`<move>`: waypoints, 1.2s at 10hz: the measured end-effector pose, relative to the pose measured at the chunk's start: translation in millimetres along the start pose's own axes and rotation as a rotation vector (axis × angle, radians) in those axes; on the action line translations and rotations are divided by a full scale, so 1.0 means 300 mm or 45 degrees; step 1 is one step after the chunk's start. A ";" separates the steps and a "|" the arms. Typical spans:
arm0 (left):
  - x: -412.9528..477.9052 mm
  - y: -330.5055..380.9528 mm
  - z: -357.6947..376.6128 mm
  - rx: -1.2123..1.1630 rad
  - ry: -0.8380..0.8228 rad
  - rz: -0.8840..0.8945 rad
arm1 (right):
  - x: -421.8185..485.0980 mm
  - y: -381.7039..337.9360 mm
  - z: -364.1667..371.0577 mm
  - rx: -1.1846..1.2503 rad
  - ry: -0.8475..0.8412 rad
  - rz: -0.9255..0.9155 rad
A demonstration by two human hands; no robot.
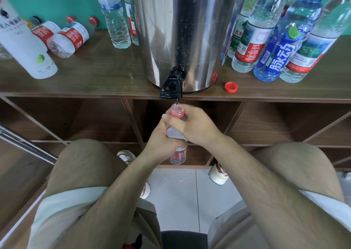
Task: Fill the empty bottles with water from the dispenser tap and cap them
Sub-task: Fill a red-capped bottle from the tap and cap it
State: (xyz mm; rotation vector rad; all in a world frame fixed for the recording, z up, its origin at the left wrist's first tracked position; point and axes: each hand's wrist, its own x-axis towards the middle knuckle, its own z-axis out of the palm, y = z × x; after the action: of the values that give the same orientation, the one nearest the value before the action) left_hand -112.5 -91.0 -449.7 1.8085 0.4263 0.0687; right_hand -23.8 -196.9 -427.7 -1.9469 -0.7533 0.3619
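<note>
Head view: left hand (161, 140) and right hand (195, 127) fingers grip the bottle (177, 112) under the tap (171, 86); cap (231, 87) off, empties (68, 39) unfilled.

One dispenser (180, 30), one loose cap (231, 87) — two hands (161, 140) (193, 127)

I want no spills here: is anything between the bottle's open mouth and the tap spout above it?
Nothing visible does. The open mouth of the bottle sits right under the spout of the tap, with only a small bare gap. The left hand and right hand have their grip on neck and body, clear of the opening.
</note>
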 end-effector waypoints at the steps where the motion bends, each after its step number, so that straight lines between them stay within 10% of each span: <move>1: 0.000 0.001 -0.002 -0.011 -0.006 0.000 | -0.001 -0.002 -0.001 -0.003 -0.003 -0.008; 12: 0.004 -0.020 0.003 -0.069 0.024 0.016 | -0.006 -0.011 -0.004 -0.015 -0.001 -0.039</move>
State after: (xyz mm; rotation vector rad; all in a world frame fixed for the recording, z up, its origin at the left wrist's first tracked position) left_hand -112.6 -90.2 -455.9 1.7582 0.4225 0.1050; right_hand -25.7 -197.7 -424.2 -1.9445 -0.7862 0.3403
